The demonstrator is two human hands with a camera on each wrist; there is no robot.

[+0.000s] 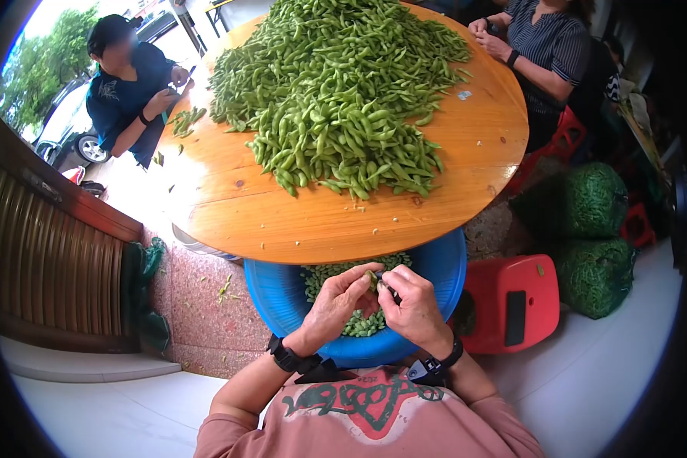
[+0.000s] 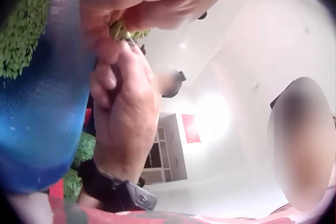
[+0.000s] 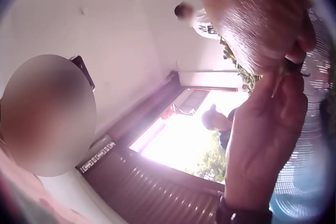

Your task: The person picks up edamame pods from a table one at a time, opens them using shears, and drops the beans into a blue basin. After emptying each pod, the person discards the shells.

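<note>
Both hands meet above a blue basin [image 1: 263, 305] that holds loose green beans [image 1: 365, 324]. The left hand [image 1: 334, 304] pinches a green pod [image 1: 373, 279] between thumb and fingers; in the left wrist view the pod [image 2: 122, 30] shows between the two hands. The right hand [image 1: 415, 311] has its fingers curled round a small dark tool [image 1: 390, 288], its tip against the pod. In the right wrist view the left hand [image 3: 268, 140] and right hand [image 3: 257, 19] touch at the fingertips, hiding most of the pod.
A round wooden table [image 1: 229, 206] with a large heap of pods [image 1: 343, 99] stands beyond the basin. One person sits at the left, another at the right. A red stool [image 1: 542, 305] and filled green net bags [image 1: 595, 275] are on the right.
</note>
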